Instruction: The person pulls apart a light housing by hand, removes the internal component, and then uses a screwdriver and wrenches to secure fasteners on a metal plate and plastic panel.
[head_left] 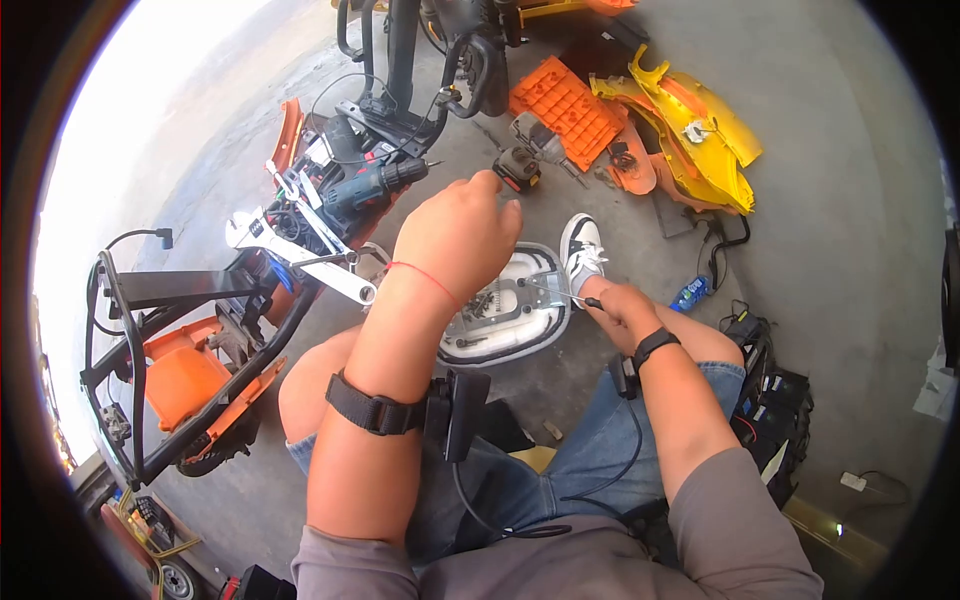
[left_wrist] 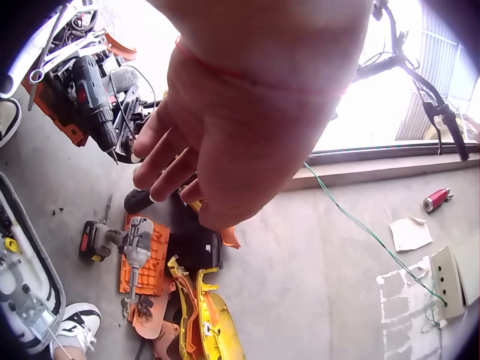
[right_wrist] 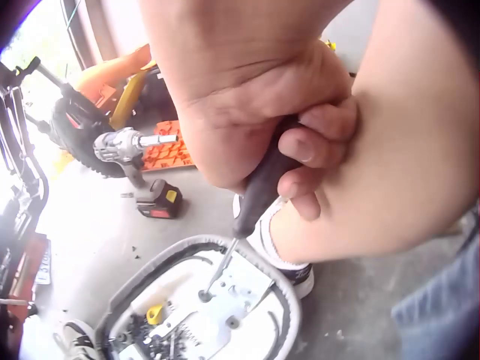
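My right hand [head_left: 628, 318] grips the black handle of a screwdriver [right_wrist: 261, 193], fingers curled round it beside the right shin. Its thin shaft slants down to a dark round hole by the metal bracket [right_wrist: 251, 279]. That bracket sits inside what looks like an upturned seat [right_wrist: 135, 276], white within and edged in grey, on the floor between the feet. Loose screws [right_wrist: 159, 343] and a small yellow piece [right_wrist: 154, 314] lie in the seat. My left hand [head_left: 460, 232] is raised over the seat's far left side, empty, with its fingers loosely bent.
At the left, a drill [head_left: 375, 188] and wrenches [head_left: 300, 258] lie piled by a black-framed vehicle [head_left: 190, 290]. Beyond the seat are an impact wrench [left_wrist: 135, 244], an orange grid panel [head_left: 565, 112] and yellow body panels [head_left: 715, 150]. A blue bottle [head_left: 690, 294] lies right.
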